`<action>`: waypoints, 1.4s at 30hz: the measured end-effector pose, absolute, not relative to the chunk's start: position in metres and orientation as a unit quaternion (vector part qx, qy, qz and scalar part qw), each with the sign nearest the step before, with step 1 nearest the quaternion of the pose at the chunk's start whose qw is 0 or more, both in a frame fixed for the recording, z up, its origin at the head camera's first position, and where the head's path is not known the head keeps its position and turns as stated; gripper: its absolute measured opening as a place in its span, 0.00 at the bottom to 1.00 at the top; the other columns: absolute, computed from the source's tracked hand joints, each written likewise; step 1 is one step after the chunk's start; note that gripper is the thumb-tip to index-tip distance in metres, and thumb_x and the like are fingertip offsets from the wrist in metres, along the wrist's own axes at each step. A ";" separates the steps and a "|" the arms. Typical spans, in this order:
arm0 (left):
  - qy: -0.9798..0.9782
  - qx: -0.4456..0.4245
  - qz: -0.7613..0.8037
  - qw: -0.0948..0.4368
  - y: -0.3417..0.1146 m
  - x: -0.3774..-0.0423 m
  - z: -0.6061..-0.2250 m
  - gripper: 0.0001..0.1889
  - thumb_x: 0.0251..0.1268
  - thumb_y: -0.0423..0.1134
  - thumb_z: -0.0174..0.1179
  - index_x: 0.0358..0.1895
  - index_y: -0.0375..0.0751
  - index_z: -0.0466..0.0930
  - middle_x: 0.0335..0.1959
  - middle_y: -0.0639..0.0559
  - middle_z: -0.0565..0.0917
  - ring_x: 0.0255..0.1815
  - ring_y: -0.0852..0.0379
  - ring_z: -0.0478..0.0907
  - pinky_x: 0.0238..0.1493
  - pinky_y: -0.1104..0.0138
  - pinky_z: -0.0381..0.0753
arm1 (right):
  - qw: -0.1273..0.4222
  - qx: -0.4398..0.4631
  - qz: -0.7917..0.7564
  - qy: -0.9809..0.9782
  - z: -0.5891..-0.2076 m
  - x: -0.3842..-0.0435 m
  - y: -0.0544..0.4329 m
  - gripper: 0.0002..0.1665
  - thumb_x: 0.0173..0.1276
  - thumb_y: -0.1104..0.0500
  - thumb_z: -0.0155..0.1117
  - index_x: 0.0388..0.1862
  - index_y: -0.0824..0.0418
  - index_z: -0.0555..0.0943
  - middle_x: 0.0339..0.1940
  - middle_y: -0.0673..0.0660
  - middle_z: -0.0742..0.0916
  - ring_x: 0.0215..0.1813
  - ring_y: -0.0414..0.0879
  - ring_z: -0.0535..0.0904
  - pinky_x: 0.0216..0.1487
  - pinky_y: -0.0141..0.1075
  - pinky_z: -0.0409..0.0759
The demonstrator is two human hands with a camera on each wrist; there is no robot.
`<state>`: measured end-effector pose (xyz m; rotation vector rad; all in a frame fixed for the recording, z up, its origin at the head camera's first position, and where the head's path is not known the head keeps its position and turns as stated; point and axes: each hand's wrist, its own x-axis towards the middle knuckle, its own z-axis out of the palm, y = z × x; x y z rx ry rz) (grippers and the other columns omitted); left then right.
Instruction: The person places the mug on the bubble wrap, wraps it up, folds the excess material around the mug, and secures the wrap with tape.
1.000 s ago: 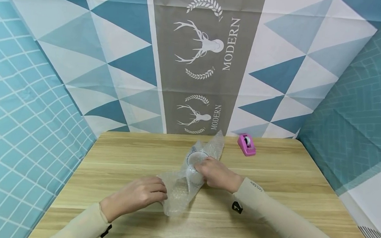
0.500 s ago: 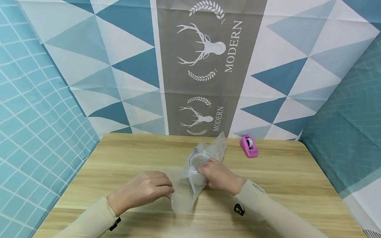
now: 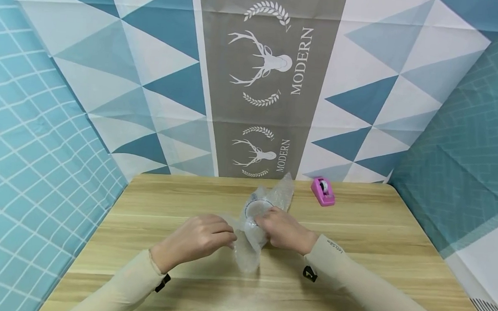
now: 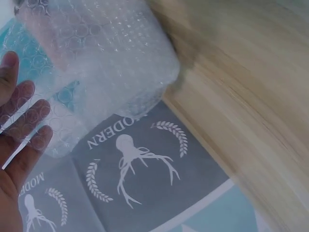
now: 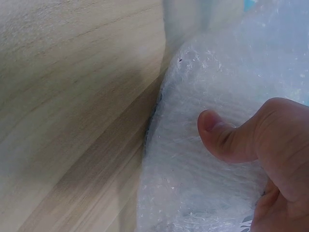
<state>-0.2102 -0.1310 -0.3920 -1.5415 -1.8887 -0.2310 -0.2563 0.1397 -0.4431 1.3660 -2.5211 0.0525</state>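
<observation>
On the bench [image 3: 162,200], bubble wrap [image 3: 248,256] is backed by the left hand [image 3: 198,239], fingers spread, and pinched by the right hand [image 3: 282,230] partly around a round white item [image 3: 256,207]; were that pinch loosened, folds could be undone by springiness.

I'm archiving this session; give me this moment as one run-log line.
left hand: touching bubble wrap; right hand: gripping wrapped white item; pink tape dispenser: untouched on table
</observation>
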 end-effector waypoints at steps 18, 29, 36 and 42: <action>-0.745 -0.575 -0.101 0.323 -0.120 -0.215 -0.386 0.05 0.66 0.42 0.70 0.40 0.46 0.89 0.33 0.61 0.89 0.35 0.65 0.86 0.43 0.70 0.88 | 0.128 0.469 0.027 -0.873 -0.446 -0.257 0.138 0.21 0.46 0.72 0.75 0.37 0.56 0.79 0.31 0.48 0.86 0.35 0.46 0.84 0.53 0.42 0.80; -0.745 -0.570 -0.113 0.328 -0.112 -0.219 -0.380 0.07 0.59 0.42 0.74 0.37 0.47 0.89 0.32 0.60 0.89 0.33 0.65 0.86 0.42 0.71 0.87 | 0.128 0.468 0.017 -0.874 -0.444 -0.258 0.139 0.21 0.45 0.71 0.74 0.37 0.56 0.78 0.28 0.47 0.84 0.33 0.45 0.81 0.51 0.41 0.79; -0.747 -0.564 -0.110 0.333 -0.103 -0.223 -0.377 0.08 0.56 0.42 0.76 0.36 0.48 0.89 0.31 0.61 0.89 0.32 0.65 0.85 0.39 0.72 0.86 | 0.123 0.465 0.021 -0.876 -0.442 -0.257 0.139 0.23 0.46 0.72 0.73 0.40 0.55 0.79 0.28 0.47 0.85 0.35 0.44 0.83 0.50 0.41 0.79; -0.752 -0.558 -0.101 0.335 -0.095 -0.227 -0.375 0.07 0.58 0.45 0.74 0.35 0.48 0.88 0.30 0.61 0.88 0.29 0.65 0.84 0.35 0.73 0.86 | 0.114 0.458 0.034 -0.881 -0.443 -0.257 0.139 0.27 0.47 0.71 0.73 0.48 0.55 0.82 0.33 0.49 0.89 0.40 0.44 0.86 0.55 0.42 0.79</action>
